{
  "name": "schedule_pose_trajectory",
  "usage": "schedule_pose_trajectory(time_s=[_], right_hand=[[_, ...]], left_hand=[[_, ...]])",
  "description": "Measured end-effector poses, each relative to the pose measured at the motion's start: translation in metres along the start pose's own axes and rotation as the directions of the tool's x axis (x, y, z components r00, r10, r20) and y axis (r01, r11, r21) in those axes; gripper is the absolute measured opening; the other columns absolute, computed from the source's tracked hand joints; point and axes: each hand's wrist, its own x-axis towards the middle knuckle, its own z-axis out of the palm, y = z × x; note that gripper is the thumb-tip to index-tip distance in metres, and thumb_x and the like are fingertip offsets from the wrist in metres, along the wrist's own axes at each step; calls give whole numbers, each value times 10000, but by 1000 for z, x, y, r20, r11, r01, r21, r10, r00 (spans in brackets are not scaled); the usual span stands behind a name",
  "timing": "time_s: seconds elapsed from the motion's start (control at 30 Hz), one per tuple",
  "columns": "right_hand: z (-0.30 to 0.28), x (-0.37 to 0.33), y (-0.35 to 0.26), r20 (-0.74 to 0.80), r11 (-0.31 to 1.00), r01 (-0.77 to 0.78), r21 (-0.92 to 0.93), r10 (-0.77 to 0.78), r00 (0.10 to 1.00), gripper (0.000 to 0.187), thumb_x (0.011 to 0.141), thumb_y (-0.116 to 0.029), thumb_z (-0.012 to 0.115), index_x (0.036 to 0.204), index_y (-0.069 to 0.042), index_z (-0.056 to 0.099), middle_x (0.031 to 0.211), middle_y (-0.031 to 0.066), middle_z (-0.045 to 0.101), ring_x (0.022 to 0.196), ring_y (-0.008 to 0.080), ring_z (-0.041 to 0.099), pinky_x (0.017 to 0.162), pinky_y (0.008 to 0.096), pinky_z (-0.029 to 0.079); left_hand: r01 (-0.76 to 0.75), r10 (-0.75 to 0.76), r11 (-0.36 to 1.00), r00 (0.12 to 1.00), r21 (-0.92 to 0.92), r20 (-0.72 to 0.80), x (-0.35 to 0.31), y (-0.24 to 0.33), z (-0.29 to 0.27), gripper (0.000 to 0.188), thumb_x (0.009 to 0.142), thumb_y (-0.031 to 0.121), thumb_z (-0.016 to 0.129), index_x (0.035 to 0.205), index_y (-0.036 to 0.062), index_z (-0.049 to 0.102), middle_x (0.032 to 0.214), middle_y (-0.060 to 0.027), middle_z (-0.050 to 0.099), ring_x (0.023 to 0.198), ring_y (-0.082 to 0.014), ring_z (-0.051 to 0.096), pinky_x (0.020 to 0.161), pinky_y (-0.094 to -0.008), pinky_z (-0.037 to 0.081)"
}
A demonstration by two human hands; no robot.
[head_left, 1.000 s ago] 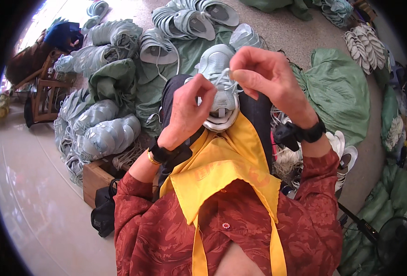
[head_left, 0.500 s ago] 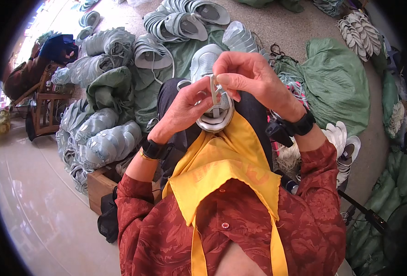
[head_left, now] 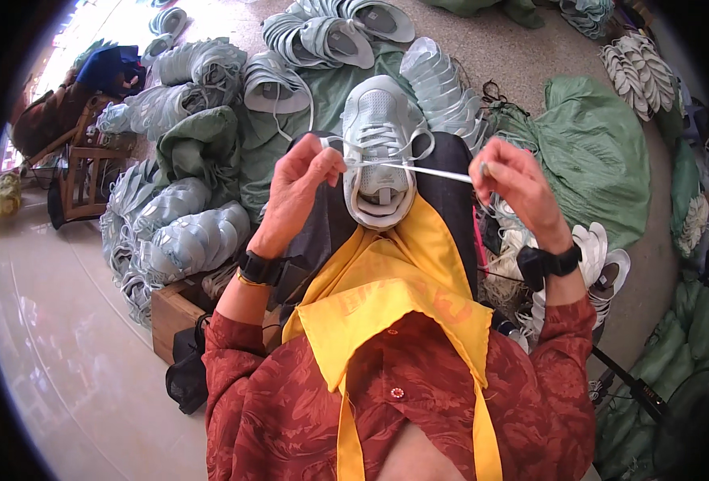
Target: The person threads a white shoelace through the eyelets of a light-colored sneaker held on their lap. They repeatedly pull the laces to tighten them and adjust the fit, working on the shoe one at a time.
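A pale grey-blue sneaker (head_left: 382, 108) rests between my knees, toe pointing away and its opening toward me. Its white shoelace (head_left: 439, 171) runs across the top of the upper, drawn straight toward the right. My right hand (head_left: 521, 186) is closed in a pinch on that lace, off the shoe's right side. Close to the left side of the shoe, my left hand (head_left: 302, 180) has its fingers pinched on the other part of the lace. A loose lace loop stands out at the right of the eyelets.
Stacked shoe uppers (head_left: 186, 248) lie in rows at the left, with more uppers (head_left: 322, 40) ahead. A green sack (head_left: 595, 160) bulges at the right. Beside my left arm sits a wooden box (head_left: 174, 321). A wooden chair (head_left: 86, 176) stands far left. My yellow apron (head_left: 386, 280) covers my lap.
My hands have moved apart from close together over the shoe, the right one going right and nearer to me. The lace between them is now stretched out, and more of the shoe shows.
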Motion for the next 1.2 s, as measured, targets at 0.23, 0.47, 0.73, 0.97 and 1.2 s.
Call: schedule_pose_trajectory(time_s=[0.23, 0.47, 0.73, 0.97, 1.2], right_hand=[[-41, -49, 23, -93, 982, -175, 63, 181, 979, 129, 1023, -174, 563, 966, -58, 553, 878, 35, 613, 725, 101, 578, 669, 251, 491], [-44, -60, 38, -240, 961, -230, -155, 189, 952, 128, 1025, -160, 581, 1026, -35, 610, 929, 54, 671, 713, 82, 600, 605, 235, 482], [8, 22, 51, -312, 841, -30, -541, -168, 935, 227, 889, -47, 745, 1108, -15, 695, 877, -15, 702, 600, 19, 546, 560, 200, 453], [33, 64, 58, -185, 869, 47, -493, -158, 970, 230, 889, -15, 731, 1115, -26, 694, 865, -20, 695, 645, 9, 566, 572, 203, 459], [20, 62, 41, -141, 980, 56, -193, -84, 986, 200, 927, -23, 711, 1126, -22, 683, 892, -18, 694, 657, 9, 563, 541, 170, 430]], left_hand=[[124, -124, 992, 968, -17, -217, -19, 15, -39, 270, 1080, 212, 537, 834, 103, 510, 800, 16, 554, 699, -60, 459, 628, -225, 378], [147, 148, 464, 959, 874, -240, -18, 15, -42, 236, 948, 216, 706, 908, 27, 569, 758, -50, 511, 696, -139, 520, 584, -296, 411], [-140, 291, 560, 956, 816, -36, 30, -7, 4, 156, 855, 54, 680, 955, 4, 571, 842, -138, 579, 746, -290, 574, 677, -393, 482], [53, 37, 869, 984, 493, -172, 35, -14, -6, 71, 911, 52, 633, 955, 0, 611, 795, -35, 655, 739, -70, 581, 676, -264, 480], [77, -25, 969, 976, 237, -218, 18, -17, 0, 67, 982, 81, 639, 955, 52, 586, 846, 38, 645, 746, -18, 524, 646, -202, 410]])
